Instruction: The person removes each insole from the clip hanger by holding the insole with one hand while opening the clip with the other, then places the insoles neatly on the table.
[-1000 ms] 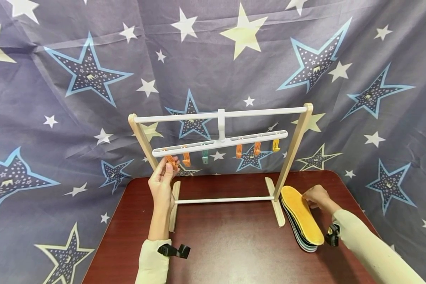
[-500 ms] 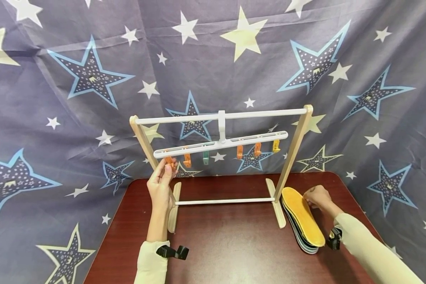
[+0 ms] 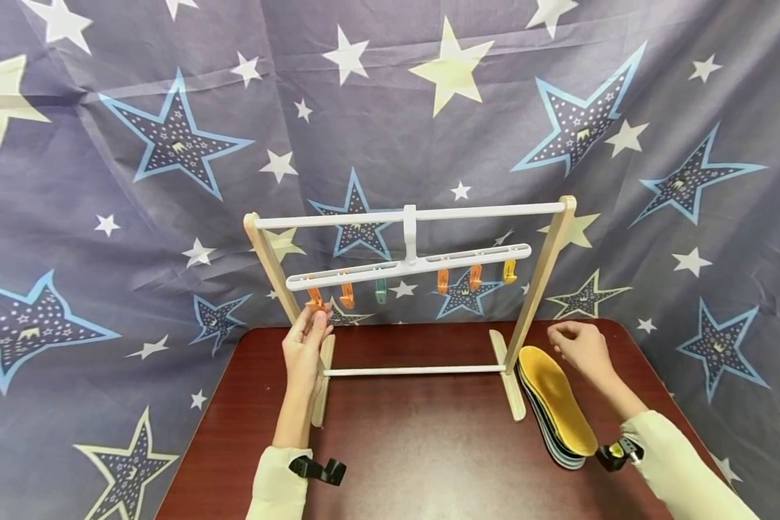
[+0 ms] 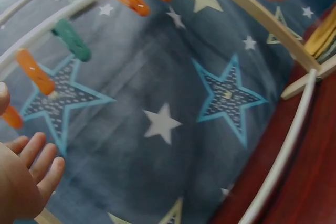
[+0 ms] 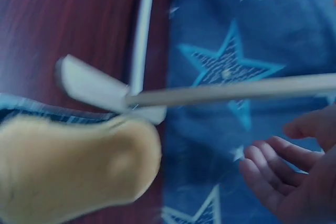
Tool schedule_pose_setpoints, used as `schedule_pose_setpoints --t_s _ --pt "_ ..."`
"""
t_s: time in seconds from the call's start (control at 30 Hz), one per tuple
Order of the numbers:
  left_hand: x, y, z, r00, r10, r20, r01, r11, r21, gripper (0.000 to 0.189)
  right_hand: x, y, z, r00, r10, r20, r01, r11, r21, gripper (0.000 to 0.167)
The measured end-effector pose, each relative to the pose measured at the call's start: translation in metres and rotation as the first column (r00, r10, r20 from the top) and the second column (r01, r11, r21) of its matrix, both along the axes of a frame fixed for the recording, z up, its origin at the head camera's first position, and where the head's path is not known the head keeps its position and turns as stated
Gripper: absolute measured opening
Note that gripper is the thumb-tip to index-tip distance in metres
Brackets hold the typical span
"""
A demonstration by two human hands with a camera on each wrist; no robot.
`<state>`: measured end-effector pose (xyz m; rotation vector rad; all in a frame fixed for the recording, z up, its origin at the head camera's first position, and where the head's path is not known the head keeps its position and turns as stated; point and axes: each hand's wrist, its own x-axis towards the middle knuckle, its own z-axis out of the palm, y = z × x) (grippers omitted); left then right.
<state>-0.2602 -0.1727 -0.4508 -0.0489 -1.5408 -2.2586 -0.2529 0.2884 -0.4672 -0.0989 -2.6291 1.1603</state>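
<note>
My left hand (image 3: 304,350) is at the lower end of the leftmost orange clip (image 3: 315,297), which hangs from a white clip hanger (image 3: 364,272). In the left wrist view, that orange clip (image 4: 11,117) shows between thumb and fingers, with a gap on the finger side. Whether the thumb touches it cannot be told. My right hand (image 3: 583,348), fingers loosely bent, hovers beyond the far end of a yellow insole (image 3: 555,397) and holds nothing. In the right wrist view, the insole (image 5: 84,166) lies apart from the right hand (image 5: 294,174).
A wooden-legged rack (image 3: 539,289) with a white top bar (image 3: 487,211) carries the hanger. Further orange, green and yellow clips, such as the green clip (image 3: 380,290), hang along it. Darker insoles (image 3: 546,433) lie under the yellow one on the brown table (image 3: 416,448). A starred cloth (image 3: 377,130) hangs behind.
My right hand has lifted off the yellow insole's edge and moved up and back. My left hand has slipped slightly down, showing more of the orange clip.
</note>
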Motion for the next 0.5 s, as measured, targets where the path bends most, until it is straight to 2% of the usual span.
schedule_pose_setpoints --t_s 0.07,0.13,0.23,0.3,0.33,0.4,0.43,0.5 --pt "0.0 0.002 -0.007 0.999 -0.002 0.047 0.004 0.999 -0.035 0.049 0.003 -0.01 0.006 0.991 -0.037 -0.128 0.035 0.999 -0.015 0.022" --pt "0.001 0.005 -0.014 0.996 0.018 0.092 -0.01 0.997 -0.083 0.049 0.006 -0.021 0.011 0.964 -0.073 -0.256 0.059 0.996 -0.063 0.018" --pt "0.004 0.013 -0.022 0.991 0.059 0.12 -0.038 0.985 -0.169 0.047 0.008 -0.037 0.017 0.898 -0.082 -0.432 0.027 0.991 -0.133 0.014" --pt "0.006 0.019 -0.026 0.992 0.081 0.097 -0.055 0.967 -0.249 0.048 0.01 -0.046 0.019 0.85 -0.055 -0.523 -0.023 0.99 -0.141 0.012" --pt "0.007 0.022 -0.027 0.993 0.093 0.076 -0.066 0.952 -0.298 0.048 0.01 -0.051 0.02 0.83 -0.033 -0.557 -0.049 0.99 -0.13 0.011" --pt "0.009 0.028 -0.03 0.993 0.117 0.011 -0.102 0.904 -0.416 0.048 0.01 -0.06 0.021 0.796 0.028 -0.604 -0.102 0.991 -0.088 0.01" --pt "0.01 0.03 -0.031 0.992 0.126 -0.03 -0.125 0.873 -0.472 0.049 0.01 -0.064 0.021 0.788 0.061 -0.612 -0.128 0.99 -0.066 0.01" --pt "0.013 0.037 -0.033 0.985 0.132 -0.11 -0.171 0.801 -0.574 0.051 0.01 -0.073 0.02 0.786 0.122 -0.605 -0.167 0.986 -0.018 0.011"
